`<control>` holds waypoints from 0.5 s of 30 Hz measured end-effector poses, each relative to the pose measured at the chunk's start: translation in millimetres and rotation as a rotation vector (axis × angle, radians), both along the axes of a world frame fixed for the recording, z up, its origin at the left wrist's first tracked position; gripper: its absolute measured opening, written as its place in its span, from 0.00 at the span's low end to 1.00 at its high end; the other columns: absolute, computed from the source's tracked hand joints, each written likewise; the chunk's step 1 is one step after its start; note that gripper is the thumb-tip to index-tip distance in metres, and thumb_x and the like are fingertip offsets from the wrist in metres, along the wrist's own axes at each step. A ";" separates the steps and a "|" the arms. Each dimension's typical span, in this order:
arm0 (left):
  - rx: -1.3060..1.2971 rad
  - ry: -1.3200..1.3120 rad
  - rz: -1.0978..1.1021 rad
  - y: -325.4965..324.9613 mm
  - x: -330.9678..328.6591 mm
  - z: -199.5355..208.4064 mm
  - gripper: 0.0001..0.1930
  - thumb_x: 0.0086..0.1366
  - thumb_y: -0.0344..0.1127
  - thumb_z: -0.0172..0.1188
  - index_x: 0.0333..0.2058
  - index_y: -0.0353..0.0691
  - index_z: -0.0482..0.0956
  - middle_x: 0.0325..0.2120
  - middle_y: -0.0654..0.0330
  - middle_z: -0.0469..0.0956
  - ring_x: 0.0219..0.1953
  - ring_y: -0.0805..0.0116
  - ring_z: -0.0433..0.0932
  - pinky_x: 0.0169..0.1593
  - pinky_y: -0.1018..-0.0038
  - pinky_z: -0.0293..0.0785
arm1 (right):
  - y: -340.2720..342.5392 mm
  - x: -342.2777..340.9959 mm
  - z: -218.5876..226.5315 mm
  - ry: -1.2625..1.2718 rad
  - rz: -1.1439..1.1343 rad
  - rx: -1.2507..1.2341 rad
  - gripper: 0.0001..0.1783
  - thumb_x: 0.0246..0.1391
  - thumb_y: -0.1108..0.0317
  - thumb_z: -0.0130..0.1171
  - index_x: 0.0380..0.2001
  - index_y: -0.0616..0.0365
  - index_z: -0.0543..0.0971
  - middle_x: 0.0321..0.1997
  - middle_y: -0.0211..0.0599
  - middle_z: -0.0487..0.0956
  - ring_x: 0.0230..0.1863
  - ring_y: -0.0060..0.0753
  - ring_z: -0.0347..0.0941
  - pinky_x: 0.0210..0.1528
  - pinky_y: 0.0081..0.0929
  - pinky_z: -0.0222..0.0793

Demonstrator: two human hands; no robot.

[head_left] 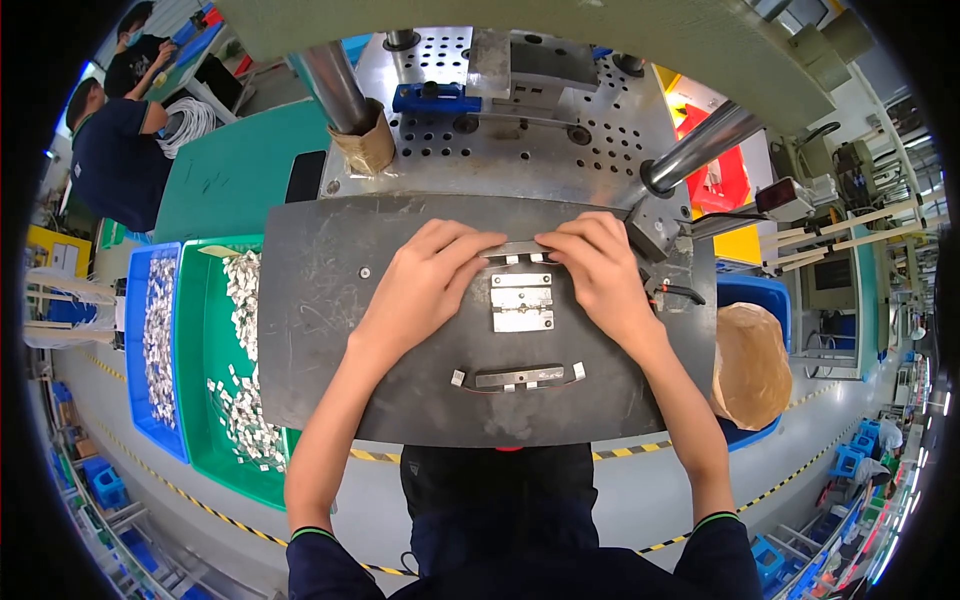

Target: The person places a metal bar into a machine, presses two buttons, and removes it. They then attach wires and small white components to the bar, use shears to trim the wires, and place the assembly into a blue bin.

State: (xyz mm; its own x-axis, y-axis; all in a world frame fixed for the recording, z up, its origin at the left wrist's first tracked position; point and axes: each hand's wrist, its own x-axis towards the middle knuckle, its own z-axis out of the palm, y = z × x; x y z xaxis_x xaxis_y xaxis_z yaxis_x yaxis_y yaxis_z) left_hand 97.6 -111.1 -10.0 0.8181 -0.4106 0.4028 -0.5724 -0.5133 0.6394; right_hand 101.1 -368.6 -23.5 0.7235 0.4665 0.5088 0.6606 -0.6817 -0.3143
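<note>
My left hand and my right hand pinch the two ends of a dark metal bar with small white connectors along its near side. Their fingertips cover the ends of the bar. Just nearer than it, a silver metal fixture block with bolts and a seam across its middle sits on the dark work plate. Closer to me lies a second dark metal bar; white connectors rest along it, and a thin wire runs to a connector beyond either end.
Thick steel columns and a perforated metal bed stand beyond the plate. On the left are a blue bin and a green bin of small white parts. A brown paper-lined blue bin and dark-handled pliers are right. Two people sit far left.
</note>
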 end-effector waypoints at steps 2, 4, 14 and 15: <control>-0.125 0.160 -0.009 4.1 -14.2 13.8 0.12 0.66 0.20 0.63 0.47 0.35 0.86 0.43 0.56 0.84 0.43 0.60 0.83 0.46 0.66 0.81 | 2.8 -18.3 18.2 0.426 -0.017 0.345 0.15 0.56 0.82 0.65 0.47 0.58 0.87 0.45 0.37 0.82 0.44 0.37 0.79 0.51 0.32 0.75; -0.249 0.305 -0.020 3.2 -23.5 10.9 0.13 0.67 0.20 0.63 0.48 0.36 0.87 0.45 0.56 0.83 0.41 0.63 0.84 0.45 0.68 0.81 | -4.8 -26.1 10.3 0.528 0.052 0.476 0.15 0.57 0.82 0.64 0.46 0.59 0.87 0.46 0.37 0.82 0.44 0.35 0.80 0.49 0.30 0.75; -0.315 0.406 -0.039 -3.0 -28.5 -20.1 0.16 0.56 0.21 0.74 0.44 0.39 0.91 0.47 0.61 0.83 0.32 0.75 0.81 0.39 0.74 0.80 | -9.7 -33.2 -9.0 0.740 0.160 0.638 0.17 0.49 0.84 0.74 0.43 0.62 0.90 0.51 0.41 0.80 0.52 0.31 0.78 0.56 0.29 0.75; -0.284 0.312 -0.065 1.0 -27.9 -21.4 0.15 0.56 0.21 0.74 0.43 0.39 0.91 0.47 0.60 0.83 0.32 0.75 0.81 0.39 0.74 0.79 | -8.3 -36.1 -7.1 0.722 0.149 0.618 0.16 0.48 0.83 0.73 0.43 0.61 0.90 0.51 0.40 0.80 0.52 0.31 0.78 0.56 0.29 0.74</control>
State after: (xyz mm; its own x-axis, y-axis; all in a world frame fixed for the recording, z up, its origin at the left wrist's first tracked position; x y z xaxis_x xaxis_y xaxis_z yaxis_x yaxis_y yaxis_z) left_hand 69.7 -110.2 -31.4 0.8947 -0.3738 0.2445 -0.3545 -0.2611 0.8979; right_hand 65.1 -376.9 -30.6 0.9134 0.3781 0.1504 0.2333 -0.1839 -0.9549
